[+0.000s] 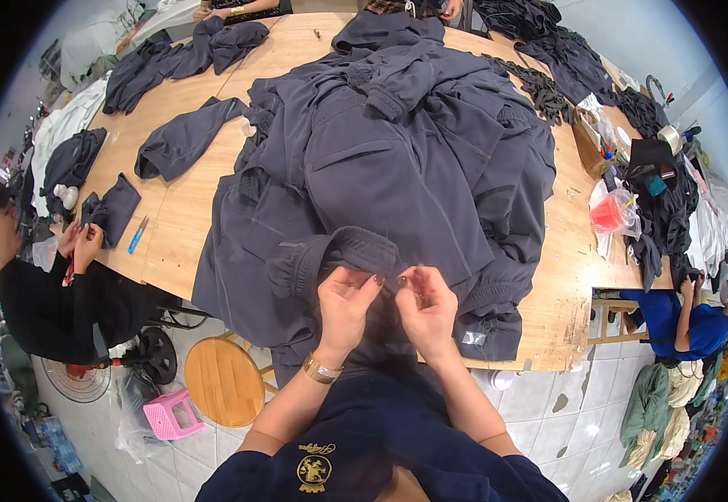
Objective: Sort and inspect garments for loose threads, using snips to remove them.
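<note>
A large heap of dark grey garments (414,192) lies in front of me, with a seamed pocket opening and gathered elastic cuffs showing. At the heap's near side, my left hand (347,308) is closed, thumb and fingers pinching the edge of an elastic cuff (364,248). My right hand (425,313) is just to its right, its fingertips pinched together close to the same cuff. Whatever sits between those right fingertips is too small to make out. Another gathered cuff (489,294) lies to the right of my right hand.
At the left, a person handles a dark piece beside blue snips (138,235) on the wooden table (171,213). Another person (694,318) sits at the right. A round wooden stool (224,381) and a pink stool (173,415) stand on the floor. A red drink bag (608,213) is on the right.
</note>
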`<state>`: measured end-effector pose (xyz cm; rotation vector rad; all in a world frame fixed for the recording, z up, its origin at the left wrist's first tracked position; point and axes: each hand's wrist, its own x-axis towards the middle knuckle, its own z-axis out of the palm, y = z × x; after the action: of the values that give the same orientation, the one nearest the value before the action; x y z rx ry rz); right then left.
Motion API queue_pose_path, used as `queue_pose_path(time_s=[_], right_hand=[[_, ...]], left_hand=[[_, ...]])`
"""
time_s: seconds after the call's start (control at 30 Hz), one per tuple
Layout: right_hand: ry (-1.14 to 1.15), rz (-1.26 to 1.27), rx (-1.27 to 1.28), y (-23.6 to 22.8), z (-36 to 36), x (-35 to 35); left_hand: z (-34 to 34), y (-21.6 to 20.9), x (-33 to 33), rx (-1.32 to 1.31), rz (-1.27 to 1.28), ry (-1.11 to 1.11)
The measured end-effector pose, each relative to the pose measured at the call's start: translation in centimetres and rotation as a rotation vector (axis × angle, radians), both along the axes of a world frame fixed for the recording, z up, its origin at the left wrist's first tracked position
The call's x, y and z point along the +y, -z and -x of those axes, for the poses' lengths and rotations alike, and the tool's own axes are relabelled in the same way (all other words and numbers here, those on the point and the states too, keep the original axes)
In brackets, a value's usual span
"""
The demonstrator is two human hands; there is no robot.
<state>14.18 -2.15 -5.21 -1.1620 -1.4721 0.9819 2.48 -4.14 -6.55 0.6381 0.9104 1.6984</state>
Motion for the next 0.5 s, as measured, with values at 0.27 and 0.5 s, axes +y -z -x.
queue_pose_path(time_s=[0.27,0.5], right_hand=[[-0.074,0.192,0.103,-1.6,0.2,1.0],[-0.094,0.312,0.440,-1.0,0.0,1.0]], left_hand=[[-0.1,-0.2,-0.3,0.003,0.001,0.005],[0.2,-0.4,-0.2,-0.154,0.070,0.052]])
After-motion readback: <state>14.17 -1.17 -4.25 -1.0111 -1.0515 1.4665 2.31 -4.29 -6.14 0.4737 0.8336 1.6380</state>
